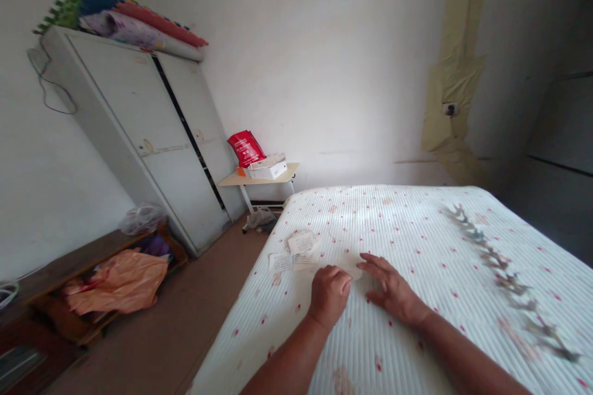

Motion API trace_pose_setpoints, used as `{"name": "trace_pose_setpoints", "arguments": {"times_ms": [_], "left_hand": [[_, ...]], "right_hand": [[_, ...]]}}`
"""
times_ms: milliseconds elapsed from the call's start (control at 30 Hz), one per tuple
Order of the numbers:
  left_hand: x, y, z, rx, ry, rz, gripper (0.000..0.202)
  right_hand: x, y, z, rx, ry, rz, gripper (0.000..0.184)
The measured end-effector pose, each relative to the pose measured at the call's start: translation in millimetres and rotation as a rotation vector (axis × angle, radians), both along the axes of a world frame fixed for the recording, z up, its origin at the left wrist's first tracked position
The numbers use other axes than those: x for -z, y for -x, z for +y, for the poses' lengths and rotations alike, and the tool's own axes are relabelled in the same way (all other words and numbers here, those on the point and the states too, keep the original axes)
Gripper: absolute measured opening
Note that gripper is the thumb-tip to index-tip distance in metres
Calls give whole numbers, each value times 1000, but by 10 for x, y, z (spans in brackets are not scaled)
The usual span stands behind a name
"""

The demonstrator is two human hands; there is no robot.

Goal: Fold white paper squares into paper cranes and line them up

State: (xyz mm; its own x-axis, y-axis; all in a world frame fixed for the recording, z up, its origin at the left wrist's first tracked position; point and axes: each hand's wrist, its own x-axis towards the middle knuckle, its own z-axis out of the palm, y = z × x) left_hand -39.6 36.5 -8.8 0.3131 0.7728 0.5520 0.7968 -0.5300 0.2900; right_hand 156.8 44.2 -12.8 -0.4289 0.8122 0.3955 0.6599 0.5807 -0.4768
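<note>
Bare arms [296, 339] stretch over a spotted bed [370, 210], hands at a small pale slip of paper [354, 271].
Left hand [330, 295] has its fingers curled closed at the slip's edge, though whether they grip it I cannot tell; right hand [389, 290] has its fingers spread apart, nothing seen in their hold, just beside the slip's other side. Printed papers [303, 242] lie overlapping on the bed near the left hand, and small figures [503, 262], blurred, line the right side.
</note>
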Motion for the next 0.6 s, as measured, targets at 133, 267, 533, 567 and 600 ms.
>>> {"name": "trace_pose_setpoints", "arguments": {"times_ms": [133,267,533,567,600], "left_hand": [[-26,-8,-69,16,43,59,20],[-39,8,-146,58,94,41,20],[-30,-15,-198,27,108,-20,18],[-30,-12,-197,-7,100,-18,17],[-31,-6,-196,-44,100,-11,15]], "right_hand": [[-27,52,-45,-22,-16,-61,41],[-28,57,-43,-38,-35,-80,31],[-166,94,-52,-116,11,-92,27],[-176,102,-48,-98,13,-84,29],[-181,111,-42,-74,15,-79,31]]}}
